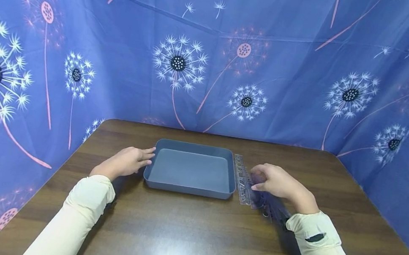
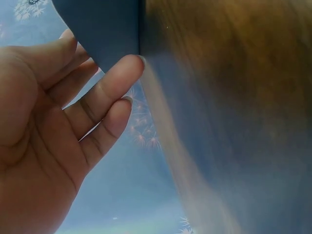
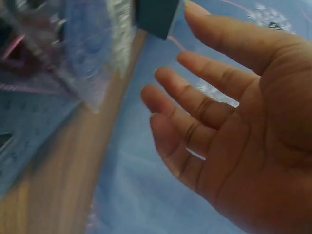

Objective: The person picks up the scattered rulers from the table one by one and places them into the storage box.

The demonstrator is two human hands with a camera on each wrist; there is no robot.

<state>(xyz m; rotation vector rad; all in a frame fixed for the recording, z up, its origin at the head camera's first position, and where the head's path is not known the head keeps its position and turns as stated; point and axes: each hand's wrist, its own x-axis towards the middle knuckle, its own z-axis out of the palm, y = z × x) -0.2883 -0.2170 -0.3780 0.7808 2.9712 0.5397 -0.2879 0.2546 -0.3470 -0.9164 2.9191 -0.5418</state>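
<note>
A grey-blue rectangular tray (image 1: pixel 189 190) sits on the table. My left hand (image 1: pixel 127 161) is at its left end, with fairly straight fingers right at the wall; the left wrist view shows the fingertips (image 2: pixel 131 66) beside the tray's corner (image 2: pixel 105 29). On the tray's other side lies a clear stencil ruler (image 1: pixel 240 174) with cut-out shapes. Over clear purplish drawing tools (image 1: pixel 269 205) hovers my right hand (image 1: pixel 280 181), fingers loosely bent. In the right wrist view its fingers are spread with nothing between them, and a triangular set square (image 3: pixel 29 122) shows at the left.
The brown wooden table (image 1: pixel 177 226) reflects a bright light near its front. A blue cloth (image 1: pixel 212 60) with dandelion prints hangs behind the table and along both sides.
</note>
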